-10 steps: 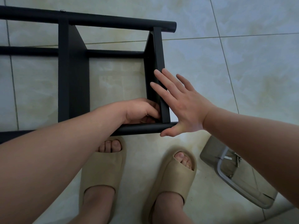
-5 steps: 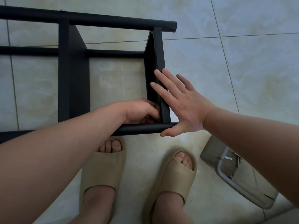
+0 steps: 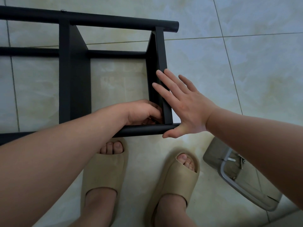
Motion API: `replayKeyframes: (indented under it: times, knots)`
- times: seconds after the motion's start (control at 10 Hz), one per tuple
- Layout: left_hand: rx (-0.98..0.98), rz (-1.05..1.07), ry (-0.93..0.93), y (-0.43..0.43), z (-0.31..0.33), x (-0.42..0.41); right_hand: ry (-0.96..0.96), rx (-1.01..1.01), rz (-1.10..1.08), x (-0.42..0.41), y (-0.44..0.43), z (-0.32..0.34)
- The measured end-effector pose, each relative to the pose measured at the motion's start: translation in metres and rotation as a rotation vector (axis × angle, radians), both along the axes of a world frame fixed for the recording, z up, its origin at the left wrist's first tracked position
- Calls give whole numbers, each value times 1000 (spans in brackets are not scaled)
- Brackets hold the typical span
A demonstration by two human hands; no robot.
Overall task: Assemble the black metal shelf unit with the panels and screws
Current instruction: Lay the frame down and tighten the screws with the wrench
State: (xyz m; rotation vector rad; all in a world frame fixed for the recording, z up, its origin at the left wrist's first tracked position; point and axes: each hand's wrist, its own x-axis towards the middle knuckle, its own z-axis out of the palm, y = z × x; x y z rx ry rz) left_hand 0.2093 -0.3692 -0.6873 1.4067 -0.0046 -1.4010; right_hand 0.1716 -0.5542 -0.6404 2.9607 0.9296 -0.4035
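The black metal shelf unit (image 3: 114, 22) lies on its side on the tiled floor (image 3: 246, 79), its long tubes running left to right. The left hand (image 3: 142, 112) reaches into the corner where the end panel (image 3: 161, 51) meets the near tube (image 3: 144, 129). Its grip is curled, though on what cannot be told. The right hand (image 3: 185, 108) presses flat, fingers straight, against that panel's outer face. A clear container (image 3: 246, 192) sits further right.

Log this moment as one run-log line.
stage: end panel at near rail | left hand: fingers curled at inner corner, contents hidden | right hand: flat on panel's outer side | screws: in tray
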Motion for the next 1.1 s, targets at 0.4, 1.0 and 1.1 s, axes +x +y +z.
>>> replayKeyframes:
  times: [0.4, 1.0, 1.1]
  knots:
    - [-23, -15, -18, 0, 0, 0, 2, 10, -3, 0, 0, 0]
    - [-35, 36, 17, -1, -3, 0, 27, 4, -12, 0, 1, 3]
    - [41, -46, -110, 0, -2, 0, 25, -2, -10, 0, 2, 3]
